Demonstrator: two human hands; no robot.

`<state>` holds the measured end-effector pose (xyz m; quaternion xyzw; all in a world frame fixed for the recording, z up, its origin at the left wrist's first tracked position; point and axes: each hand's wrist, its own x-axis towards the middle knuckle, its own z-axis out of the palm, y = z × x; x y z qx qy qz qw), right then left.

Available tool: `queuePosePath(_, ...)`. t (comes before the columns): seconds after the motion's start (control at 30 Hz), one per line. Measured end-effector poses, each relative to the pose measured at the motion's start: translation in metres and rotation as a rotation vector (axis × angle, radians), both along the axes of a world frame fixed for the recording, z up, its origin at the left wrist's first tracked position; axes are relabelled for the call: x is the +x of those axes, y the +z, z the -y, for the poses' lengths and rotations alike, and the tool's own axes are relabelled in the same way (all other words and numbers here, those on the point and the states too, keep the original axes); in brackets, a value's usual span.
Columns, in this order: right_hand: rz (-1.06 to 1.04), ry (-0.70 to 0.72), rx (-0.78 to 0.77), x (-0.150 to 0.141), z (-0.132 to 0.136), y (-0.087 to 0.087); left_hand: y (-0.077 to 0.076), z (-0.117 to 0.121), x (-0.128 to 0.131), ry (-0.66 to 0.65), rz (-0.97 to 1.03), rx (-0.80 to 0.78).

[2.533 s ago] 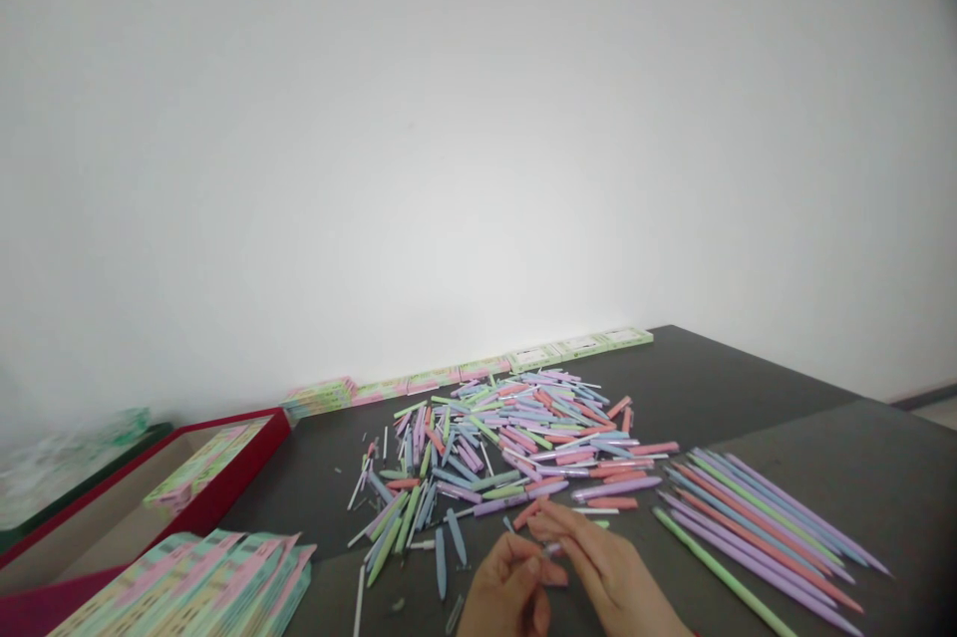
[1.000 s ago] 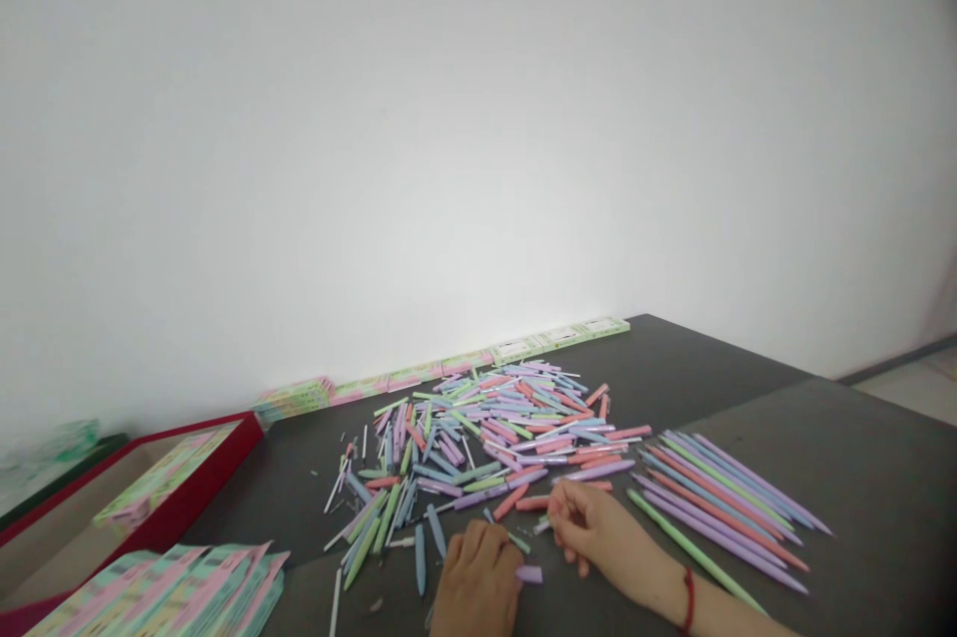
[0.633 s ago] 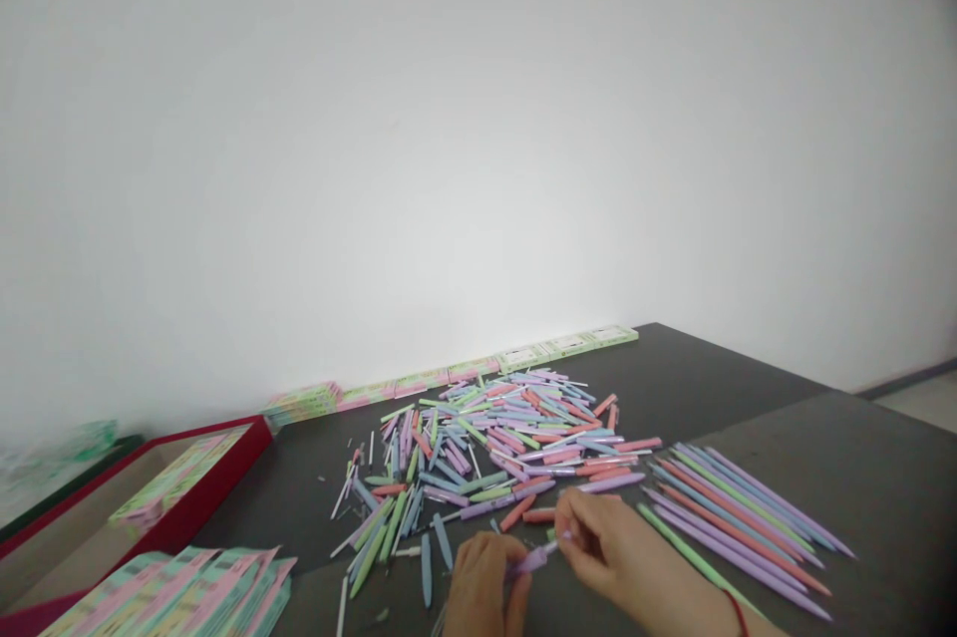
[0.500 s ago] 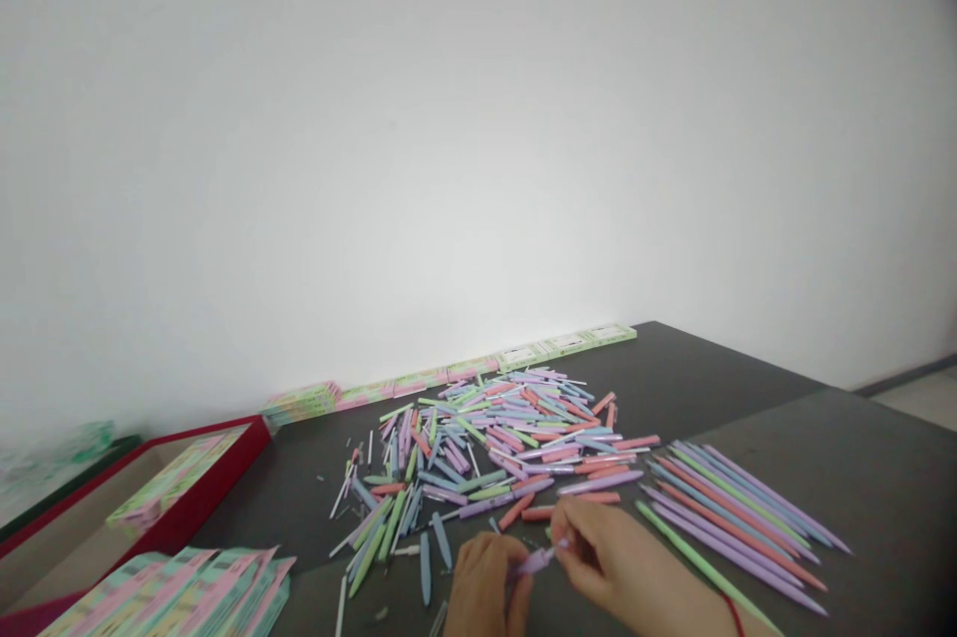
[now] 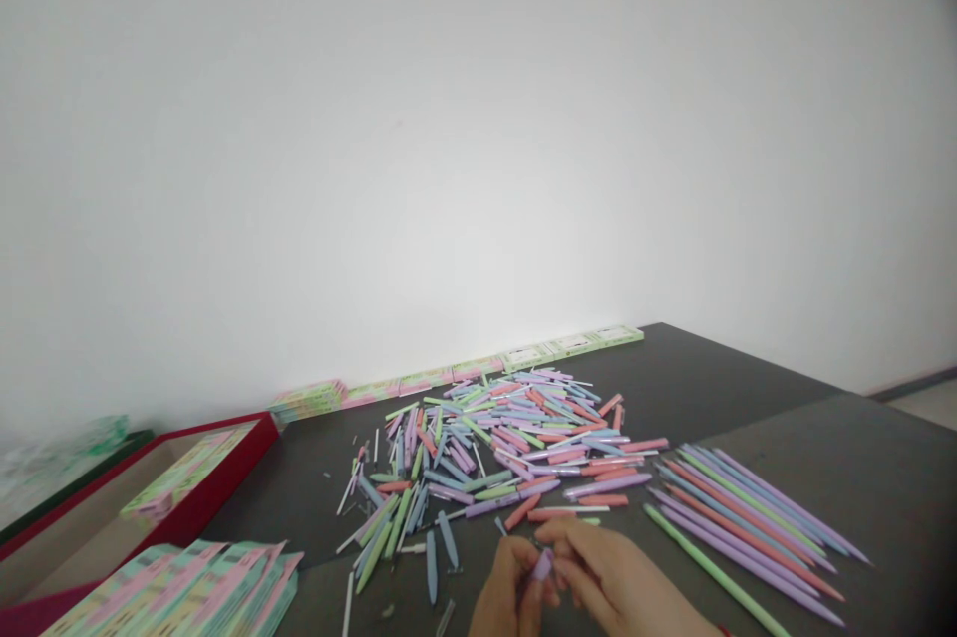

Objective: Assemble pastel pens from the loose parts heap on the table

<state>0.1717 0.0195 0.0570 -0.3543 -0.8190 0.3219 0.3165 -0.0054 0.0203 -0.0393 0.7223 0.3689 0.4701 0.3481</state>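
Note:
Close together at the bottom of the head view, my left hand [image 5: 511, 589] and my right hand [image 5: 598, 567] have their fingers closed around a short purple pen part [image 5: 542, 565]. Most of it is hidden by the fingers. Just beyond my hands lies a loose heap of pen parts [image 5: 508, 438] in purple, green, blue and coral, with thin white refills among them. To the right of my right hand, long pens [image 5: 748, 517] lie side by side in a row. A green pen [image 5: 714, 567] sits nearest to that hand.
An open red box [image 5: 246, 463] with printed packs inside stands at the left. In front of it are fanned pastel packets [image 5: 186, 592]. Flat printed boxes [image 5: 478, 368] line the wall along the back of the dark table [image 5: 718, 378]. Clear plastic wrap [image 5: 82, 448] lies far left.
Both hands have drawn closer together around the purple part, which shows less between the fingers now. The whole view has shifted slightly.

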Motion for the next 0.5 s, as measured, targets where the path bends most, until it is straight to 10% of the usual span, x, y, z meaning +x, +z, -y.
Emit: queuePosePath(0.5,0.132,-0.118,0.062,0.006,-0.015,-0.028,0.019,0.012,-0.004,0.306,-0.434,0.316)
